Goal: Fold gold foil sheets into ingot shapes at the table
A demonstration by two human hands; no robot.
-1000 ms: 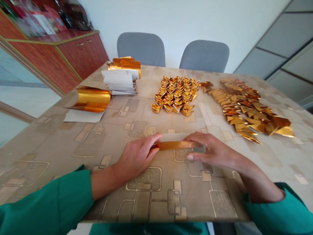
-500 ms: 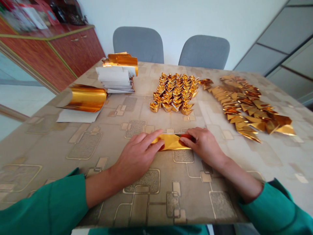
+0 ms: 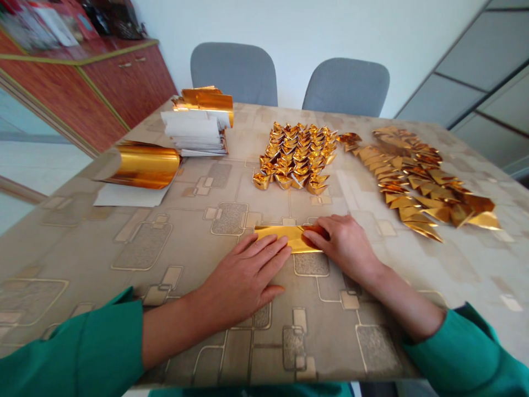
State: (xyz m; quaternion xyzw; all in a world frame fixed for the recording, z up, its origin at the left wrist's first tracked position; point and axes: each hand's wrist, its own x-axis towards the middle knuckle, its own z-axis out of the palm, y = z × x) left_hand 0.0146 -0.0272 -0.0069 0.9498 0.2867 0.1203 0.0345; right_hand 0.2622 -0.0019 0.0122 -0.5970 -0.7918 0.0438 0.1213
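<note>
A folded strip of gold foil paper (image 3: 294,238) lies flat on the patterned tabletop in front of me. My left hand (image 3: 252,270) rests with its fingers stretched out over the strip's left part, the thumb out to the side on the table. At the strip's right end, my right hand (image 3: 341,242) pinches the paper between thumb and fingers; its fingertips are partly hidden. Beyond the strip stand rows of folded gold paper ingots (image 3: 295,157).
Flat folded gold paper pieces (image 3: 417,176) spread in overlapping rows at the right. On the left lie a curled stack of gold sheets (image 3: 146,165) and a pile of white-backed paper (image 3: 194,132). Two grey chairs (image 3: 233,71) stand behind the table, a wooden cabinet (image 3: 128,88) at far left.
My left hand has turned flatter, its fingers now laid across the strip and its thumb moved off toward me. My right hand keeps its pinch at the right end.
</note>
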